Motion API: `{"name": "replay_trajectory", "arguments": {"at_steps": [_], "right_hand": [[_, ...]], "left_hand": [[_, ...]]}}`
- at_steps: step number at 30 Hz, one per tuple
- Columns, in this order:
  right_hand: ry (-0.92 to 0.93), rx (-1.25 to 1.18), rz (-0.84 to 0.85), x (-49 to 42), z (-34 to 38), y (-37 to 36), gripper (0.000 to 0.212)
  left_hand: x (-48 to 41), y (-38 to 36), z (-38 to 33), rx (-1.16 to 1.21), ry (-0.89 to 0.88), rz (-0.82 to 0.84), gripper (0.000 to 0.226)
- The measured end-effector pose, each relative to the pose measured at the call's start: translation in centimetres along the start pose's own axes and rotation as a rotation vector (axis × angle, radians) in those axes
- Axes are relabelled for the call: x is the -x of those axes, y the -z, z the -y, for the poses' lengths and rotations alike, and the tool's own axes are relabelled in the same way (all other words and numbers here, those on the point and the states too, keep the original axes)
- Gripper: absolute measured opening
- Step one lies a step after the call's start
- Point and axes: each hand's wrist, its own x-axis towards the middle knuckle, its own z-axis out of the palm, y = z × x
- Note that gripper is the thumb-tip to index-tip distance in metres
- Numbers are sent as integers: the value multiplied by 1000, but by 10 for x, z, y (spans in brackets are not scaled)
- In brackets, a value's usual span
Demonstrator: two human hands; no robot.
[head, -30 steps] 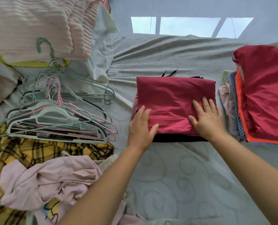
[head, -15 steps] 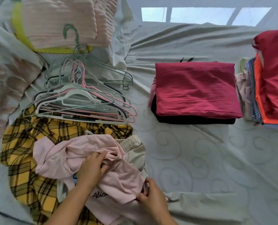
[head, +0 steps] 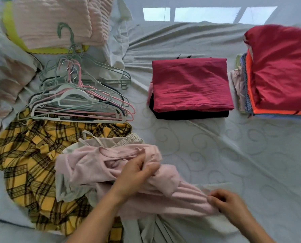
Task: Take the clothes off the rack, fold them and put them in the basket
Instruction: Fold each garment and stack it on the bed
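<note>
Your left hand (head: 135, 174) reaches in from below with fingers curled, bunching the pink garment (head: 100, 171) near its neckline, while your right hand (head: 228, 202) pinches its lower edge low on the right. The garment lies crumpled on the bed (head: 216, 155), its length running from upper left to lower right, over the yellow plaid shirt (head: 26, 163). Since half a second ago, your hands have drawn further apart, stretching it rightward.
</note>
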Motion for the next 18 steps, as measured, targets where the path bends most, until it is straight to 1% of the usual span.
{"name": "replay_trajectory", "arguments": {"at_steps": [1,3,5,6,7,8,9,11,12,13,14,16,17,18], "right_hand": [[-15,-5,-61,7,-6,20,22],[-93,-63,-219,18,-22,66,18],[-193,-89,-352,24,-41,114,18],[-244,-54,-389,26,-54,136,21],[-303,-5,-408,27,-65,153,23],[-362,37,-413,28,-76,165,24],[-405,74,-400,29,-86,172,21],[-430,123,-391,29,-99,172,14],[-399,139,-401,28,-101,170,19],[-334,142,-416,25,-101,165,25],[-261,117,-455,23,-98,160,30],[-140,75,-537,11,-90,148,46],[-107,75,-546,2,-87,142,58],[-92,99,-528,-7,-82,136,68]], "left_hand": [[-1,-23,-9,59,-2,14,24],[0,-72,-22,255,21,76,21],[4,-123,-34,434,44,192,21],[5,-145,-37,433,17,254,26],[5,-166,-37,367,-30,302,33],[4,-181,-34,275,-58,333,39],[1,-192,-26,167,-63,330,45],[-4,-199,-3,-35,4,249,50],[-5,-193,11,-92,54,192,51],[-5,-183,26,-136,80,111,52],[-5,-171,41,-199,69,0,53],[-13,-134,69,-400,2,-216,52],[-22,-115,82,-525,-9,-292,46],[-31,-97,89,-648,4,-329,40]]}}
